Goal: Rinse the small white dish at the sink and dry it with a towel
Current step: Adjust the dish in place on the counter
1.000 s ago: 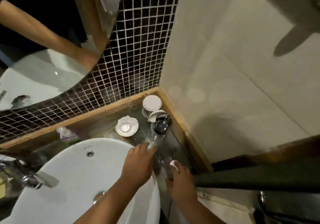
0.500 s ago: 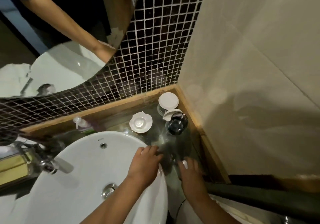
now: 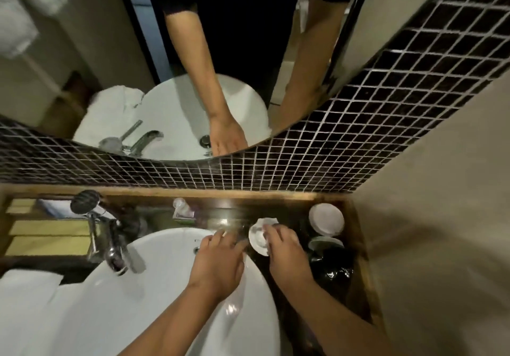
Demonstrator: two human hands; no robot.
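The small white dish (image 3: 256, 238) with a wavy rim sits on the dark counter behind the right side of the white sink (image 3: 154, 286). My right hand (image 3: 287, 253) lies over it, fingers curled on its top and right edge, covering about half of it. My left hand (image 3: 218, 264) rests flat on the sink's back rim, fingers apart, holding nothing. A folded white towel (image 3: 27, 286) lies at the lower left beside the basin. The chrome faucet (image 3: 110, 248) stands at the left; no water is visible.
Right of the dish stand a round white lid (image 3: 327, 219), a second small lid and a dark glossy jar (image 3: 331, 267), close to my right hand. A small bottle (image 3: 182, 209) stands behind the sink. A wooden ledge, a tiled wall and a mirror (image 3: 193, 52) close the back.
My right hand has moved from the counter's front edge forward onto the dish. My left hand stays on the sink rim. The view has swung left, showing the faucet and the towel.
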